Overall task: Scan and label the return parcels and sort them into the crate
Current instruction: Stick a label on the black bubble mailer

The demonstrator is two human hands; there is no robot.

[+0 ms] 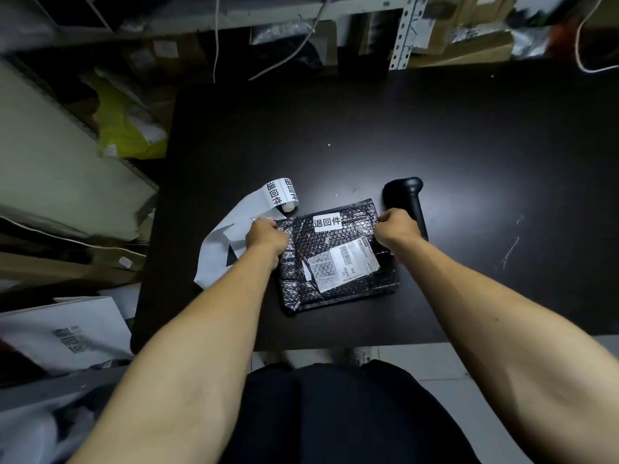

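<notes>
The black bubble-wrap parcel [338,259] lies just nearer the person than the scanner [409,202], left hand [264,234] and right hand [395,226] pinching its far corners — probably light, soft, slippery — best gripped at the edges.

Shipping label [341,266] print too small to read; scanner [410,202] handle partly behind right hand [397,227]; shelves [234,15] blurred.

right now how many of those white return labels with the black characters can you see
3: one stuck on the black bubble parcel near its far edge, and two on the label roll left of it. More may be rolled up out of sight.
</notes>
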